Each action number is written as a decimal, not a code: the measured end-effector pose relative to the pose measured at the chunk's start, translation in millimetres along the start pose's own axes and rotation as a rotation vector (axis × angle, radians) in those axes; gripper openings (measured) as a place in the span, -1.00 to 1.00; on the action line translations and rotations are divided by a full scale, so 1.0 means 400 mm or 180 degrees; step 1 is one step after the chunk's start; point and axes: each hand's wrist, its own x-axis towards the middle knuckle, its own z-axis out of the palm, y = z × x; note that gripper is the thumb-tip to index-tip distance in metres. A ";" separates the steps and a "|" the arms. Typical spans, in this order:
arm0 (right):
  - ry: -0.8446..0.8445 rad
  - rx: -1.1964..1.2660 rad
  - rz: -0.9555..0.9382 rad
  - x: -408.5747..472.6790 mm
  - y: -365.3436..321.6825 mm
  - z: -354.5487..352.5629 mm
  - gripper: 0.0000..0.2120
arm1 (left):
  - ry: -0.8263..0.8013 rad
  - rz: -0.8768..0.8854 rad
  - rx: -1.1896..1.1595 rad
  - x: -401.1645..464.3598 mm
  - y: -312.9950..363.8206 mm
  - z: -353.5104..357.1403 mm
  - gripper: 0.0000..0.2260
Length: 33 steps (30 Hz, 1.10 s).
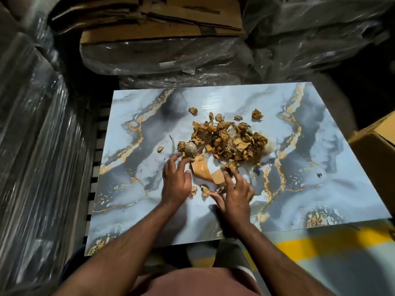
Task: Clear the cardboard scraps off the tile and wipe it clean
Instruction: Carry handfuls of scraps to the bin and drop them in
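Fingers of left hand [176, 182] and right hand [236, 194] spread wide, holding nothing, raking at cardboard scraps [230, 139] heaped mid-tile [132, 178]. Risk: loose outliers get missed; a hasty sweep could scatter scraps over the tile's edge.

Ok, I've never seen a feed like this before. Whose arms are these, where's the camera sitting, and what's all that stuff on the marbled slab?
There is no machine here: a person wears one camera on the head, looking down at their own bare arms. The left hand and right hand reach with spread, loosely bent fingers into a pile of torn cardboard scraps on a glossy blue-grey tile with gold veins. Neither hand plainly holds anything yet. Smaller scraps lie near the fingers. Plastic-wrapped bundles and flattened cardboard surround the tile, and a cardboard box sits at right.
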 end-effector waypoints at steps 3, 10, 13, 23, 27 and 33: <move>0.0085 0.0012 0.0512 -0.049 0.040 0.000 -0.17 | -0.0061 -0.0225 0.0282 0.088 -0.003 -0.005 -0.55; -0.0267 0.0313 0.0361 -0.046 0.016 0.035 0.13 | -0.1193 -0.0767 0.0812 0.233 0.007 0.046 -0.51; -0.0423 0.0175 0.0065 -0.015 -0.024 0.056 0.16 | -0.1430 -0.0718 0.0903 0.225 0.006 0.056 -0.53; -0.0310 0.0263 -0.0227 0.089 -0.118 0.120 0.15 | -0.1264 -0.0200 0.0308 0.099 -0.033 0.059 -0.56; -0.0276 0.0241 -0.0258 0.123 -0.137 0.125 0.20 | -0.1254 -0.0332 -0.0151 0.074 -0.019 0.068 -0.50; -0.0338 0.0060 -0.0210 0.135 -0.156 0.114 0.00 | -0.1273 -0.0686 -0.0938 0.040 0.016 0.053 -0.48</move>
